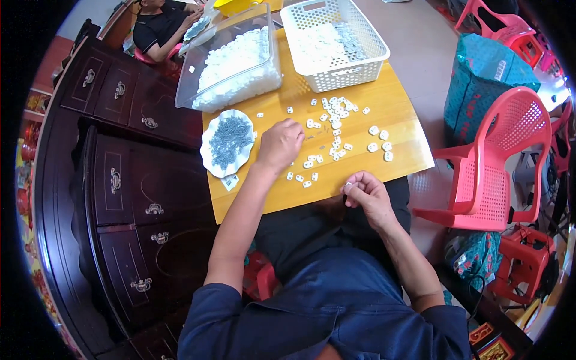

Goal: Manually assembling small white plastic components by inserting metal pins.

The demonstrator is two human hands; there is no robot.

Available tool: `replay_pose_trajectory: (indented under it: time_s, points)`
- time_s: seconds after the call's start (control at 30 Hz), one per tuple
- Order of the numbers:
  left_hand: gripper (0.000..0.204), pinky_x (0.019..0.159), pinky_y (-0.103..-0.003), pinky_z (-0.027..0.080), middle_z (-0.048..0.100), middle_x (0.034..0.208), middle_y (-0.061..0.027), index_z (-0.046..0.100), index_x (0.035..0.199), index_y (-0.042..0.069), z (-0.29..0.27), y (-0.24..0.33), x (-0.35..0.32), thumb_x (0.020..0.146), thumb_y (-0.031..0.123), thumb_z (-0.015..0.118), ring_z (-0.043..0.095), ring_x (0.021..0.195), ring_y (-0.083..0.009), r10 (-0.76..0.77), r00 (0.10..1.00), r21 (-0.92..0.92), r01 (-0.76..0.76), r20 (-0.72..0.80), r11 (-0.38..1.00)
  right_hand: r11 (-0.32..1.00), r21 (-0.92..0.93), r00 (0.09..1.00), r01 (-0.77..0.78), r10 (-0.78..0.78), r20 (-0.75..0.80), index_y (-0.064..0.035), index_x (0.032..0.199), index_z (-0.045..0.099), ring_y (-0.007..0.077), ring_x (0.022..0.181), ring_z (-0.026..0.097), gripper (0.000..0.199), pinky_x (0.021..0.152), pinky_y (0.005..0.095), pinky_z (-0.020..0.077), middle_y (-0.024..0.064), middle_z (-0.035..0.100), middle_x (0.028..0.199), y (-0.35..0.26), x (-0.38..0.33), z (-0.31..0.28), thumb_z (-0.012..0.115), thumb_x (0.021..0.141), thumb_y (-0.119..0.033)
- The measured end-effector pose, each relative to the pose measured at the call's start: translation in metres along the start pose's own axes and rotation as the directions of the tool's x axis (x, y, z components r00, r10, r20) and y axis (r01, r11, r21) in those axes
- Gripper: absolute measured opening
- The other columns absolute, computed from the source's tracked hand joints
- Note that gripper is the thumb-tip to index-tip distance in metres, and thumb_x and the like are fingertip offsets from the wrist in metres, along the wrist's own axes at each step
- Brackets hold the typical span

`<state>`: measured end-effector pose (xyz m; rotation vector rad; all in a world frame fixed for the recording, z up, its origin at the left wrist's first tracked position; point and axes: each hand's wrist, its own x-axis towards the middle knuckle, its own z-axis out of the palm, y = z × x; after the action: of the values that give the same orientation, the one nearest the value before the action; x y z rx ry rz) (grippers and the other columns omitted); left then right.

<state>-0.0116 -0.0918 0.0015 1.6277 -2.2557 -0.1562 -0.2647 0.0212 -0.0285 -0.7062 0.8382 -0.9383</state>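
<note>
My left hand (280, 146) is over the left middle of the wooden table (408, 141), fingers curled down and closed. Whatever its fingertips hold is hidden beneath them. Near the table's front edge, my right hand (367, 198) pinches a small white plastic piece (348, 184) between thumb and forefinger. Several like pieces with dark holes lie in a loose group (338, 108) beyond and between my hands. To the left of my left hand is a white scalloped plate (209, 157) heaped with tiny grey metal parts (231, 139). A few grey slivers (322, 147) lie by my left fingers.
A clear bin (191, 90) of white pieces and a white perforated basket (345, 77) stand at the table's far side. Dark drawers (126, 162) flank the left. A pink chair (486, 186) and teal bag (489, 78) are right. Another person (159, 30) sits far left.
</note>
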Motion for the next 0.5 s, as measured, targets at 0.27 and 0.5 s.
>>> replay_pose_trajectory:
  time_s: [0.27,0.5]
  points:
    - [0.009,0.073,-0.041,0.055,0.070,0.086,-0.0101,0.074,0.086,0.008,-0.003,0.001,0.001,0.086,0.016,0.071,0.069,0.081,-0.0311,-0.005,1.000,-0.069,0.003,-0.023,0.998,1.000,-0.003,1.000,-0.001,0.001,0.003,-0.0057,0.104,0.063,0.0067,0.069,0.062,0.008,0.064,0.0191,0.0500,0.0037,0.071,0.092,0.000,0.002,-0.002,0.066,0.099,-0.011]
    - [0.010,0.073,-0.044,0.055,0.069,0.085,-0.0105,0.072,0.084,0.008,0.005,0.013,0.006,0.086,0.018,0.072,0.068,0.083,-0.0323,0.000,0.999,-0.057,-0.002,-0.034,0.998,0.999,0.009,0.999,0.032,-0.032,0.000,-0.0062,0.105,0.063,0.0073,0.068,0.063,0.007,0.064,0.0203,0.0511,0.0041,0.072,0.093,0.003,0.002,-0.009,0.065,0.099,-0.009]
